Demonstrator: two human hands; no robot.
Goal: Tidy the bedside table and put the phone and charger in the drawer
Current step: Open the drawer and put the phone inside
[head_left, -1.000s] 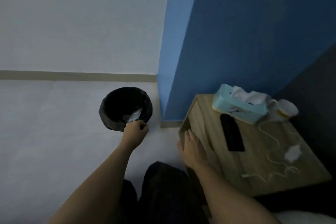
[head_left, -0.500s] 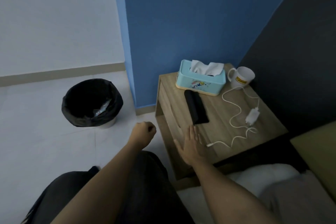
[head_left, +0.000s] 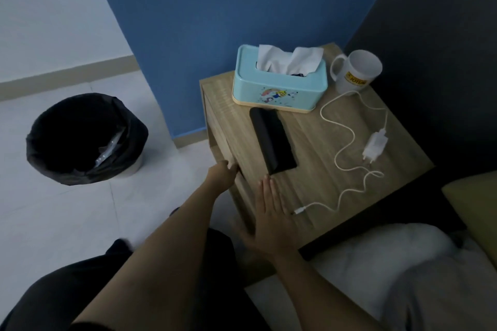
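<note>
A black phone (head_left: 272,140) lies face down on the wooden bedside table (head_left: 317,169), in front of a light blue tissue box (head_left: 279,80). A white charger plug (head_left: 375,146) with its long cable (head_left: 347,158) lies to the right of the phone. My left hand (head_left: 223,173) is at the top edge of the drawer front (head_left: 228,148), fingers curled under the tabletop's lip. My right hand (head_left: 271,216) rests flat on the table's near edge, fingers spread, just below the phone.
A white mug (head_left: 356,70) stands at the table's back right corner. A bin with a black liner (head_left: 86,140) holding a wrapper sits on the pale floor to the left. Blue wall behind, dark wall to the right, bedding (head_left: 390,263) at the lower right.
My left hand left the bin, crossed to the right and now hooks onto the drawer's top edge. The view swung right toward the table. My right hand stayed on the table.
</note>
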